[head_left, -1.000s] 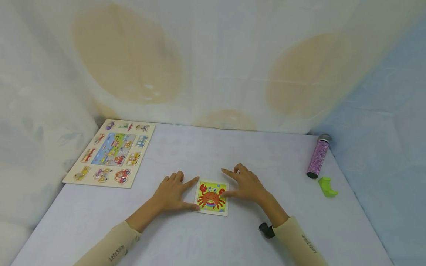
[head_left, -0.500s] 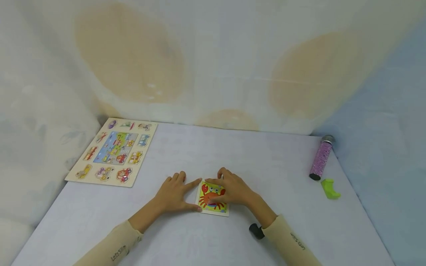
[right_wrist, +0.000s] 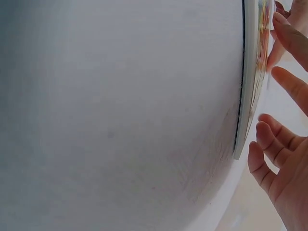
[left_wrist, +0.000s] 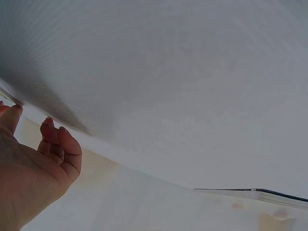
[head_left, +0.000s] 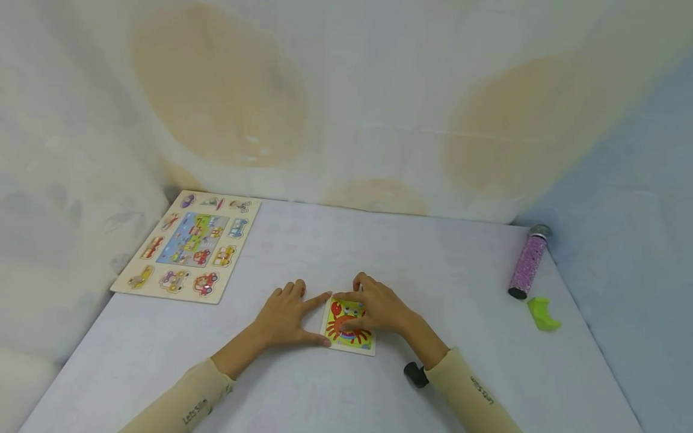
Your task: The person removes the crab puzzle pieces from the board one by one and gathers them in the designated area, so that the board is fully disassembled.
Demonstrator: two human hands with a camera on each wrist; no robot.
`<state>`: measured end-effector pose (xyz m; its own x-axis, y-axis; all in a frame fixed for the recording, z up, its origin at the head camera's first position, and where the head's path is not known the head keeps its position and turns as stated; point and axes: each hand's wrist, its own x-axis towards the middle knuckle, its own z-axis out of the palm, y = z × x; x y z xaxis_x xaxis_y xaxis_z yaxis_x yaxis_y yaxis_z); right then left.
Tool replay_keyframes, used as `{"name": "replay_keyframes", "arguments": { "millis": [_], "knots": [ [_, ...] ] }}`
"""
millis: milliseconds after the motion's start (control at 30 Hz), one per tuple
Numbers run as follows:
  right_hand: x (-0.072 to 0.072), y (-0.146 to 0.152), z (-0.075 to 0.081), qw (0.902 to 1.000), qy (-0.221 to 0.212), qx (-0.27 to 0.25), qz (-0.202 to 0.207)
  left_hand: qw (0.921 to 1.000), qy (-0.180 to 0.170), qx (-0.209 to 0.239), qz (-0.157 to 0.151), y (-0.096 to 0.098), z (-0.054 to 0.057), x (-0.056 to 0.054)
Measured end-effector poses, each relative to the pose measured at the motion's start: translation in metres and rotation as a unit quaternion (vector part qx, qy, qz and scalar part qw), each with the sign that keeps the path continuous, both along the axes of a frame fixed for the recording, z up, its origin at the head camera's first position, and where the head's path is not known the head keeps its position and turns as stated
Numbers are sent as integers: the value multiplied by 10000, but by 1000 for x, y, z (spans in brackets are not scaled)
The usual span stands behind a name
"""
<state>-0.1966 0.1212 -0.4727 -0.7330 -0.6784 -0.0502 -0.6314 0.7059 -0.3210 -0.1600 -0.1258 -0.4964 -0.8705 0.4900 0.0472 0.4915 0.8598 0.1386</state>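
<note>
A small square wooden picture puzzle (head_left: pixel 352 338) with a red crab on yellow lies flat on the table. My left hand (head_left: pixel 281 316) rests at its left side, thumb and forefinger spread with their tips at the two left corners. Over the puzzle's upper part reaches my right hand (head_left: pixel 380 307), its thumb above the crab and its forefinger along the top edge. Whether those right fingers touch the surface cannot be told. In the right wrist view the puzzle's side edge (right_wrist: pixel 248 82) shows beside the right hand's fingers (right_wrist: pixel 288 86). The left wrist view shows only the left hand (left_wrist: pixel 38 163) and tabletop.
At the back left lies a larger wooden vehicle puzzle board (head_left: pixel 154 287). A pink glitter microphone (head_left: pixel 527 264) lies at the right, with a curved lime-green piece (head_left: pixel 543 314) in front of it. A black wrist device (head_left: pixel 415 374) sits at the right cuff. Cloth walls surround the table.
My right hand has moved left from the puzzle's right edge to over its picture, its forefinger reaching the top edge. The left hand stays at the left edge. The view shifts slightly.
</note>
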Motion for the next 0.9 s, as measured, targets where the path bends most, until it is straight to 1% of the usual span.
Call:
{"name": "replay_keyframes", "arguments": {
  "millis": [167,300,433,533,600,700,900],
  "knots": [
    [-4,-2,0,9999,-34,90,96,10000,25,-34,-17,0,1,1],
    [-8,-4,-1,9997,-55,98,224,10000,62,9,-63,0,4,8],
    [-11,-3,0,9995,-42,118,300,9993,-58,18,-377,4,9,19],
    [-14,-1,2,9988,57,221,427,9979,-211,-23,-616,10,9,23],
    [-17,-1,3,9977,172,342,567,9973,-250,-60,-682,14,8,23],
    [-21,-2,5,9957,276,502,728,9969,-324,-116,-703,20,8,20],
    [-22,-4,8,9951,234,543,794,9960,-458,-259,-720,28,9,13]
  ]
}}
